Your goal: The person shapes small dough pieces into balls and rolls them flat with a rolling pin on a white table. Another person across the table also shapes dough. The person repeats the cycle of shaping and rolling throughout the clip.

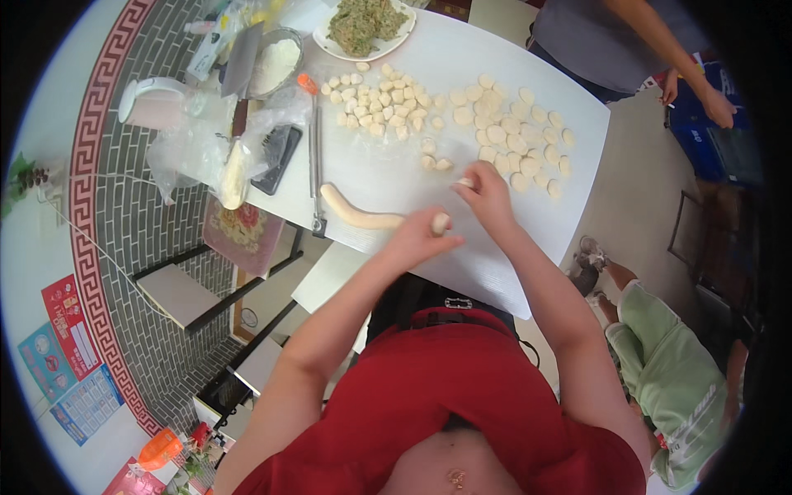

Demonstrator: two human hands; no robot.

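Note:
A long dough rope (362,216) lies along the near part of the white table (377,167). My left hand (421,238) is closed around its right end, and the rope's tip shows beyond the fingers. To the upper right, my right hand (489,192) pinches a small dough piece (465,182) between thumb and fingers, apart from the rope. A few cut dough pieces (428,162) lie just beyond. Farther back sits a cluster of small dough lumps (383,102). Flattened dough rounds (513,139) are spread at the right, some overlapping.
A plate of greenish chopped filling (365,28) and a glass bowl of flour (275,65) stand at the back. A cleaver (242,62), plastic bags (192,151), and a black phone (278,159) crowd the left side. Two other people (594,37) are at the right.

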